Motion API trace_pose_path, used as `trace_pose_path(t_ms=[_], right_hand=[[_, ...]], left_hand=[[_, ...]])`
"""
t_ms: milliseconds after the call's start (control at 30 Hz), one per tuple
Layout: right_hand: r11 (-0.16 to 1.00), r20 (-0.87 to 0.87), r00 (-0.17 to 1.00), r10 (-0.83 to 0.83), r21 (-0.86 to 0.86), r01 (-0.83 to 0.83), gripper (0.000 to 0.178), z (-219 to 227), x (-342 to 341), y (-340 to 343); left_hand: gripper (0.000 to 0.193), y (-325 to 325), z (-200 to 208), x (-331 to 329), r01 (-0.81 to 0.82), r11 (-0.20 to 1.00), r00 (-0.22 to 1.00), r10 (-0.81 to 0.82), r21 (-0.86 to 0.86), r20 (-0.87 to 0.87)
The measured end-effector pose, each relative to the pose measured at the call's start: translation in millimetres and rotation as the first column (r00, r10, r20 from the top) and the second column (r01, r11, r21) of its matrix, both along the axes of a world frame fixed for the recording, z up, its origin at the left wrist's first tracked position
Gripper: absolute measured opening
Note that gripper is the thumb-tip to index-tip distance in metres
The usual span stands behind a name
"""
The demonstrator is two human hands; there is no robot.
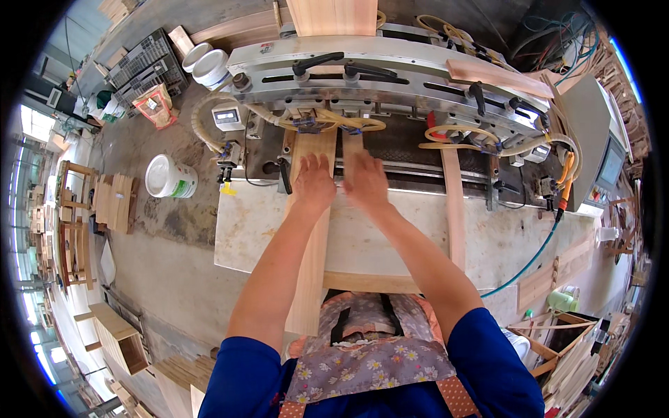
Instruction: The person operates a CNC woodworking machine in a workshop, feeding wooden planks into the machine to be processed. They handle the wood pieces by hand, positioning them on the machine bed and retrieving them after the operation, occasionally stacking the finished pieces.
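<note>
The person wears a flowered apron (373, 366) over blue sleeves (498, 362). Just beyond the apron lies a pale work table (240, 233) with a wooden strip (369, 282) along its near edge.

The long board (306, 279) crosses this table on the left, its near end jutting past the edge toward the person and its far end under the machine (390, 87). The left hand (315, 182) rests palm down on it, fingers somewhat spread, slightly bent and pointing away.

Just to the right, the right hand (366, 182) lies over the short board (353, 145), whose far end also reaches under the machine. Its fingers are bent; whether they grip the wood or only press on it, one cannot tell.

Farther right, well apart from both hands, a narrow plank (454, 209) runs from the table to the machine. Black handles (318, 63) and yellowish hoses (362, 120) sit on the machine's metal front. A wide panel (333, 17) stands out behind it.
</note>
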State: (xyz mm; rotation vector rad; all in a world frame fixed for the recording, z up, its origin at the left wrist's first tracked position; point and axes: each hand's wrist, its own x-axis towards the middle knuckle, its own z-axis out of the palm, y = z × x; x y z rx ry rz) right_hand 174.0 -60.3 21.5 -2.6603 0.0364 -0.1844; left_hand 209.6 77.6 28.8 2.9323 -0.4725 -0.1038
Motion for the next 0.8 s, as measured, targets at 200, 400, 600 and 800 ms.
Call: trace_pose_path(t_ms=[200,400,600,800], right_hand=[[0.984,-0.046,0.983,0.176,-0.002,-0.176,0.076,20,-10,5],[0.937,0.044,0.946,0.322,-0.155,-0.312,0.080,10,-14,-14],[0.925,-0.009,0.945,0.327,-0.201,-0.322,0.082,15,21,-27],[0.994,0.158,0.982,0.102,0.019,-0.107,0.068,8,3,-14]], left_hand=[[0.057,-2,33,-5,-0.029,1.000,0.994,0.029,0.002,-0.109],[0.056,1,15,-1,-0.029,0.999,0.996,0.031,0.028,-0.088],[0.054,-2,15,0,-0.023,0.999,0.990,0.027,0.035,-0.138],[0.052,-1,14,3,-0.022,0.999,0.998,0.024,0.039,-0.054]])
